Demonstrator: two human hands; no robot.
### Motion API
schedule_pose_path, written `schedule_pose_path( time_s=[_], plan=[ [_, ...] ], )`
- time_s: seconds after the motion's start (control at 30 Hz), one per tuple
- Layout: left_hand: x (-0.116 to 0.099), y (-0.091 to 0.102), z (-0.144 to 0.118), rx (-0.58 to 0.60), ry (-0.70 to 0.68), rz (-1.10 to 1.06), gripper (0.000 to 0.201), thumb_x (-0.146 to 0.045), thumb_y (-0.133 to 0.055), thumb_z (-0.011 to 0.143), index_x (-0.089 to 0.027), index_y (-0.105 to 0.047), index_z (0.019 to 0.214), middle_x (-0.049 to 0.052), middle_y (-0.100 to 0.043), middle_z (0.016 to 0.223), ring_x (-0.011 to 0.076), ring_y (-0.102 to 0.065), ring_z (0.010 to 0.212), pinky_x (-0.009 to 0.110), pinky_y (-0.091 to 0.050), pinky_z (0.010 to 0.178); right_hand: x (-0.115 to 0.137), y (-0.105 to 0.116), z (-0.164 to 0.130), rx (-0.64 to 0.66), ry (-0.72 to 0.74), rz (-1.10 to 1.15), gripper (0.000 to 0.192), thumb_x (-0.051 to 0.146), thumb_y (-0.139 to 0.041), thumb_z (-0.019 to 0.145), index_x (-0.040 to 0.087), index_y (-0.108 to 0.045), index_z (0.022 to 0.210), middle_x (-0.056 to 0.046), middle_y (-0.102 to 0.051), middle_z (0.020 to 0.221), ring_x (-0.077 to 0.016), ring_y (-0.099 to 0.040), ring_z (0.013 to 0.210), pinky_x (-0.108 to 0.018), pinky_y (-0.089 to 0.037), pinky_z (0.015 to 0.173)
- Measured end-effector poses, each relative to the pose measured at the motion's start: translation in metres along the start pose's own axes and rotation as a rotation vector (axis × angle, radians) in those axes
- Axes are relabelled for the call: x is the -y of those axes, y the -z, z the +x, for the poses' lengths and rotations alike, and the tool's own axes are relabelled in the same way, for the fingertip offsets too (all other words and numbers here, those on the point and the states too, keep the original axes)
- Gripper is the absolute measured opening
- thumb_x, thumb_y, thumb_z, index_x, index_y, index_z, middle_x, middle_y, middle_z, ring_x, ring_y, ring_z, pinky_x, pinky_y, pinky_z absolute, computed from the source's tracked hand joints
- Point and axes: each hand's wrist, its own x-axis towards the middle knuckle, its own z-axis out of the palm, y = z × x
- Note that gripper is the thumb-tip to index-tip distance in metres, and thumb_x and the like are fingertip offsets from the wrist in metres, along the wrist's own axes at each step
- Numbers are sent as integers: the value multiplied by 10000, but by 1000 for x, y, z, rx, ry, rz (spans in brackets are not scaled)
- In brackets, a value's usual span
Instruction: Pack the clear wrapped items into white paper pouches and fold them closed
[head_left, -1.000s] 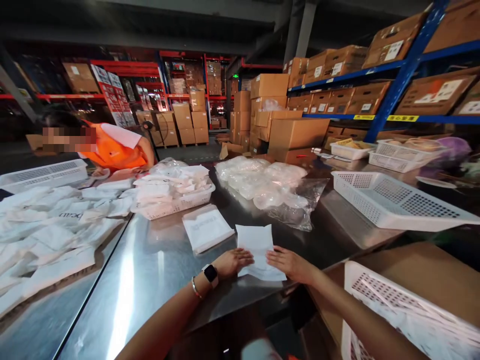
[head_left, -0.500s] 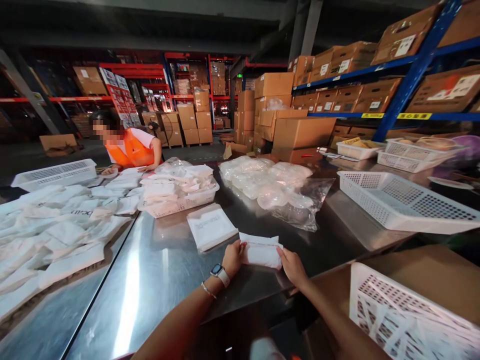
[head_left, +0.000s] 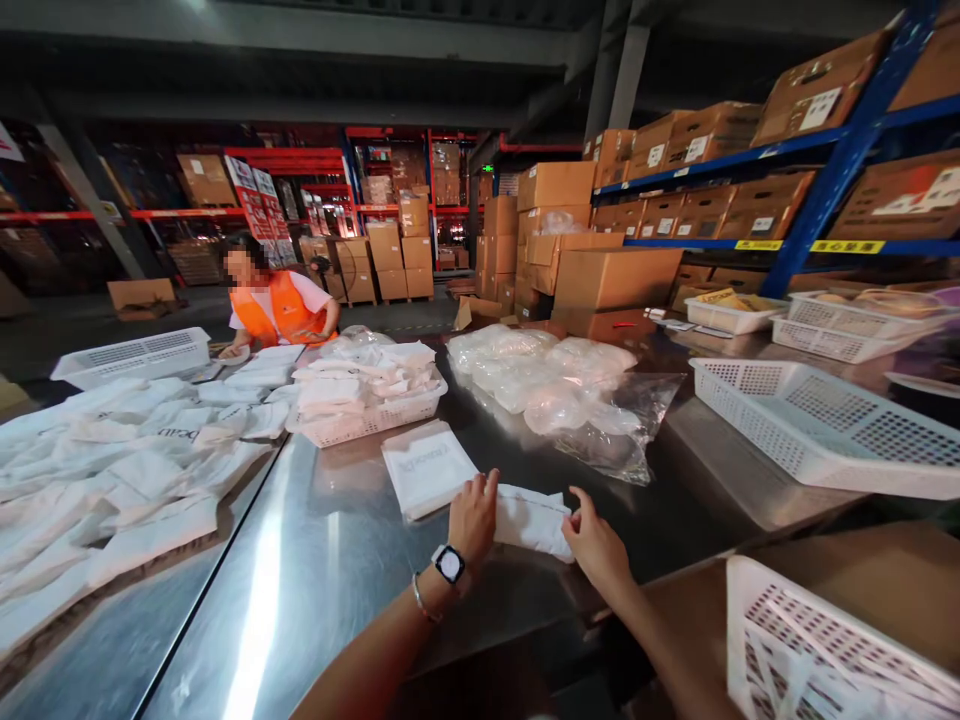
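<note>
A folded white fabric pouch [head_left: 534, 522] is low over the metal table in front of me, between my two hands. My left hand [head_left: 472, 518], with a watch and a bracelet on its wrist, is at the pouch's left edge, its fingers stretched out and pointing away from me. At the right edge, my right hand [head_left: 598, 545] has its thumb against the pouch and its index finger raised. Its lower fingers are partly hidden. Just left of the pouch lies a flat stack of white printed bags [head_left: 427, 468].
Clear plastic bags of pale rounded items [head_left: 540, 375] lie beyond my hands. A full white basket [head_left: 371, 420] and a spread of white bags [head_left: 135, 460] are to the left. White baskets [head_left: 817, 420] stand right. Across the table, a person in an orange vest [head_left: 281, 305] works.
My left hand has turned, its fingers now lifted at the pouch's edge. My right index finger has risen off the pouch, whose top edge looks more curved. The view has shifted slightly.
</note>
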Motion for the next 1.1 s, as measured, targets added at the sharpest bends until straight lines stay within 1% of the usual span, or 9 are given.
schedule_pose_path(
  time_s=[0.1, 0.2, 0.33, 0.4, 0.5, 0.63, 0.77, 0.9, 1.1],
  plan=[
    [-7, -6, 4, 152, -457, 194, 374, -149, -412, 931, -180, -529, 1284, 131, -556, 1321, 280, -447, 1288, 488, -276, 1103, 13, -9, 0, -185, 339, -130, 498, 115, -349, 868, 157, -505, 1339, -141, -612, 1256, -259, -568, 1168, -413, -456, 961],
    [-4, -19, 6, 293, -534, 204, 397, -238, -464, 921, -143, -527, 1301, 142, -550, 1349, 284, -435, 1311, 492, -238, 1137, 16, -31, 4, -91, 612, -154, 496, 92, -297, 886, 116, -523, 1327, -145, -565, 1332, -236, -487, 1277, -452, -406, 1063],
    [6, -26, 4, 342, -466, 194, 753, -469, -612, 813, -71, -385, 1411, 218, -425, 1446, 350, -390, 1340, 518, -235, 1132, -2, -56, 12, 31, 490, -128, 475, 290, -304, 957, 99, -521, 1334, -170, -534, 1358, -258, -486, 1280, -456, -464, 1019],
    [7, -25, 3, 354, -481, 222, 778, -492, -618, 802, -74, -377, 1412, 222, -424, 1445, 357, -400, 1330, 517, -250, 1122, -11, -62, 14, 56, 437, -116, 494, 333, -287, 964, 114, -517, 1342, -170, -517, 1374, -269, -470, 1293, -494, -439, 1035],
    [2, -26, 4, 310, -497, 306, 580, -380, -532, 880, -67, -428, 1356, 215, -519, 1354, 338, -481, 1252, 504, -341, 1064, -18, -64, 16, 99, 403, -115, 522, 377, -276, 962, 115, -519, 1341, -174, -497, 1389, -285, -440, 1312, -548, -393, 1056],
    [-7, -32, 2, 256, -531, 498, 278, -167, -394, 931, -74, -557, 1136, 188, -649, 1069, 272, -618, 977, 429, -494, 823, -23, -59, 12, 152, 350, -2, 567, 453, -314, 936, 108, -527, 1332, -174, -504, 1379, -280, -456, 1299, -531, -371, 1081],
    [-6, -25, -2, 302, -578, 587, 160, -113, -423, 929, -101, -580, 955, 95, -660, 890, 198, -632, 801, 309, -484, 646, -34, -48, 1, 46, 221, 285, 620, 555, -312, 918, 141, -546, 1315, -131, -549, 1349, -250, -503, 1263, -440, -419, 1069],
    [9, 25, 14, 297, -542, 614, 52, -164, -534, 907, -166, -578, 878, 16, -647, 822, 149, -622, 750, 245, -448, 590, -42, -40, -2, -135, 79, 538, 606, 620, -337, 893, 171, -617, 1189, -118, -654, 1209, -247, -613, 1129, -411, -486, 1002],
    [57, 189, 108, -24, -132, 745, 343, -71, -376, 933, -134, -528, 1233, 178, -569, 1269, 268, -524, 1194, 420, -435, 945, -29, -36, 4, -94, 61, 633, 568, 638, -383, 870, 190, -643, 1102, -103, -701, 1102, -250, -662, 1029, -412, -534, 939]
  ],
)
